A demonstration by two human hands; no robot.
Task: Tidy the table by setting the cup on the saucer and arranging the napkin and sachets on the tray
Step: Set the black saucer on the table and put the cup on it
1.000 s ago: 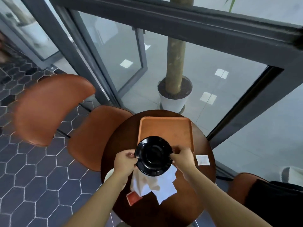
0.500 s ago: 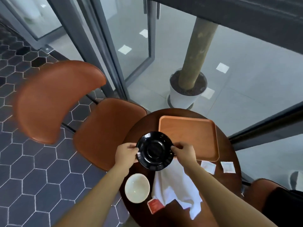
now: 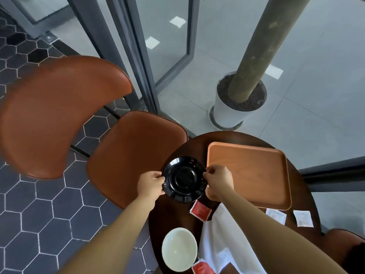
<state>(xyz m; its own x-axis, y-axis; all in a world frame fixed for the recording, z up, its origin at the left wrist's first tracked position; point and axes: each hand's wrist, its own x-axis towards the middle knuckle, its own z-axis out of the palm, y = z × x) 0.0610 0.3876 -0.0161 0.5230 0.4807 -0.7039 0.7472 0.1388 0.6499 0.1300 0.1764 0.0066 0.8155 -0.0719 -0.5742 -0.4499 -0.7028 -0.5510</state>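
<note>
Both hands, the left hand [image 3: 151, 183] and the right hand [image 3: 217, 177], pinch the black saucer [image 3: 184, 178] at its opposite rims, beside the tray [image 3: 248, 175] on the table [image 3: 169, 218].

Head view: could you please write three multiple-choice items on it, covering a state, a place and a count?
1. The saucer is: A pinched at its rim by the left grip and the right grip; B lying untouched; C held by one grip alone.
2. The cup stands: A on the saucer; B on the table beside the napkin; C on the napkin.
3. Red sachets in view: A one; B two; C four.
A: both pinch its rim. B: dark wood under it, white cloth alongside. B: one below the saucer, one at the bottom edge.
</note>
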